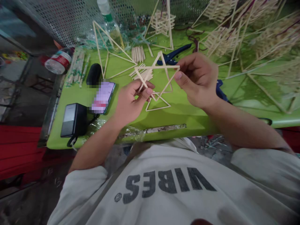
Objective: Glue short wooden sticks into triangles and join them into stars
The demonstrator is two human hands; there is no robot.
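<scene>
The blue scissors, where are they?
In the head view, the blue scissors lie on the green table, toward its back, just behind the stick star held in both hands, beside the right hand.

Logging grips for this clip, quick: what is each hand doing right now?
Left hand: closed, pinching the lower left of the stick star.
Right hand: closed, pinching the star's right tip.

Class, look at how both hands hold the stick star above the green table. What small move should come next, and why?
Probably press the loose crossing tight: the left hand pinches the stick star at its lower left, the right hand grips its right tip, and it is held above the table, not resting.
</scene>
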